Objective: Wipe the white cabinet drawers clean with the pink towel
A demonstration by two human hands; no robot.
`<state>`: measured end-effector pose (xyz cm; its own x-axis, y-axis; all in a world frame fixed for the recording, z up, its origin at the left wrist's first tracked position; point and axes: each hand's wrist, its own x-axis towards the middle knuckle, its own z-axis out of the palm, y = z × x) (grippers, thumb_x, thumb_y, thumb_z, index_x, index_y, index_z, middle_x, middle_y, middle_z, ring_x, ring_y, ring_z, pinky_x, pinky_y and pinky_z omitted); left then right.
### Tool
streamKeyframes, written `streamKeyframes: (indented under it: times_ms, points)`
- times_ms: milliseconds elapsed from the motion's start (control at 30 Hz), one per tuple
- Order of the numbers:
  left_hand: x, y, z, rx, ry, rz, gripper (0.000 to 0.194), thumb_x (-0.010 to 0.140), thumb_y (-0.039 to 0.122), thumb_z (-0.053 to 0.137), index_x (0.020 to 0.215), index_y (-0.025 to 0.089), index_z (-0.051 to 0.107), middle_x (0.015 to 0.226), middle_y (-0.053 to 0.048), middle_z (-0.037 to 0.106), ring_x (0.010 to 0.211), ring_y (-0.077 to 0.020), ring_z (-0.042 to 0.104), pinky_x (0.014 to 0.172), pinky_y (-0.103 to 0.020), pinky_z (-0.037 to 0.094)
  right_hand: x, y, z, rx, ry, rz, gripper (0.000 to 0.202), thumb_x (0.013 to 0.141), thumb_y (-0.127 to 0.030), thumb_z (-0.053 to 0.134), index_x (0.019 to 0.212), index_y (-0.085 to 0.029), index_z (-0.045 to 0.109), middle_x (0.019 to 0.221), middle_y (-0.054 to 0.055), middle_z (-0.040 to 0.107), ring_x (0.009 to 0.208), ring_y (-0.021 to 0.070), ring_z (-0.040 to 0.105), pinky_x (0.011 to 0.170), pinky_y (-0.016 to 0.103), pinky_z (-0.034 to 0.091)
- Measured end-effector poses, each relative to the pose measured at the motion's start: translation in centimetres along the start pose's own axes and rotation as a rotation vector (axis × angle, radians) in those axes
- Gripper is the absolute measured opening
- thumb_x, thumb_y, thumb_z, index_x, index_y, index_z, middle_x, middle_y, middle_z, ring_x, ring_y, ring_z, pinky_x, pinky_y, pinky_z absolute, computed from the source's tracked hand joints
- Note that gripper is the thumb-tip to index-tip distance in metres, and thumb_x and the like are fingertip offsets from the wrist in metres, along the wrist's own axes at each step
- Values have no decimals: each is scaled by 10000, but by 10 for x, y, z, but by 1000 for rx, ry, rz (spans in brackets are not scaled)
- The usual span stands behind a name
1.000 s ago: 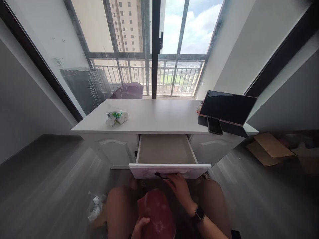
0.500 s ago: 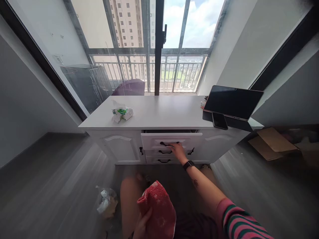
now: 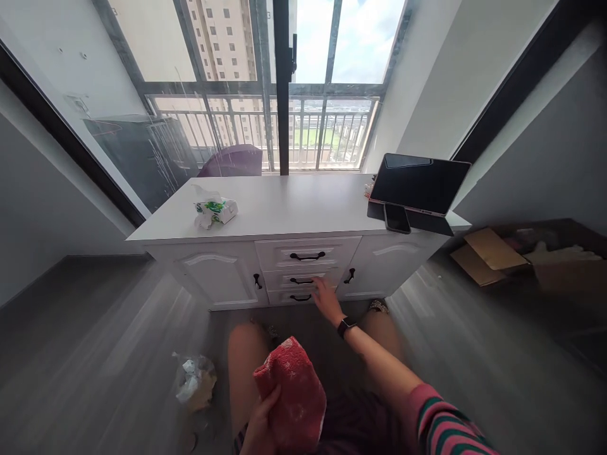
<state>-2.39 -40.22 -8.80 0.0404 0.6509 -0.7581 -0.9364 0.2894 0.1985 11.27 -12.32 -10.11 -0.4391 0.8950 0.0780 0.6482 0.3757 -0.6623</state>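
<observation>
My left hand (image 3: 265, 414) is closed round the edge of a folded red cloth (image 3: 296, 404) with pale patches, held above my lap. My right hand (image 3: 326, 297), a dark watch on its wrist, reaches to the white cabinet's middle drawer (image 3: 279, 279). Its fingers are at the right end of that drawer's black handle (image 3: 300, 281) and partly cover it. Above it, the top drawer (image 3: 275, 254) is closed, its black handle (image 3: 307, 256) free of my hand. Below, the bottom drawer's handle (image 3: 300, 297) shows beside my fingers.
On the white cabinet top (image 3: 294, 205) stand a tissue pack (image 3: 215, 210), a tablet (image 3: 420, 183) and a phone (image 3: 397, 218). A clear plastic bag (image 3: 194, 382) lies on the floor to the left. An opened cardboard box (image 3: 493, 253) is at the right. A window rises behind.
The top drawer, slightly pulled out before, is now pushed in. My right hand has moved down from its handle to the middle one. The view has shifted a little; the cloth stays in my left hand.
</observation>
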Motion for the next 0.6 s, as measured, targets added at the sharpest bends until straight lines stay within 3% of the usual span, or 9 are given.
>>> streamKeyframes:
  times_ms: [133, 267, 433, 600]
  points:
    - [-4, 2, 13, 136, -23, -9, 316, 753, 185, 703, 1054, 94, 679, 865, -140, 742, 893, -306, 702, 843, -394, 524, -87, 34, 29, 28, -274, 67, 433, 805, -135, 567, 1238, -160, 580, 1165, 108, 657, 1023, 209, 633, 879, 293, 467]
    - [-1, 1, 23, 288, -81, 6, 403, 740, 140, 713, 1132, 92, 634, 834, -116, 743, 767, -255, 715, 733, -329, 533, -139, 57, 43, 23, -381, 182, 378, 770, -83, 562, 1132, -150, 649, 969, 105, 723, 880, 210, 678, 744, 258, 468]
    - [2, -15, 31, 343, -84, 8, 403, 749, 131, 707, 1143, 98, 627, 827, -105, 745, 728, -240, 714, 703, -311, 532, -154, 66, 46, 28, -374, 260, 295, 812, -114, 519, 1053, -179, 676, 1000, 89, 719, 903, 194, 662, 729, 235, 427]
    - [-1, -31, 33, 242, -76, -28, 303, 767, 90, 669, 1070, 106, 663, 825, -91, 754, 775, -245, 720, 806, -340, 536, -155, 71, 52, 11, -402, 280, 235, 833, -148, 517, 988, -160, 693, 970, 95, 721, 871, 193, 652, 700, 234, 402]
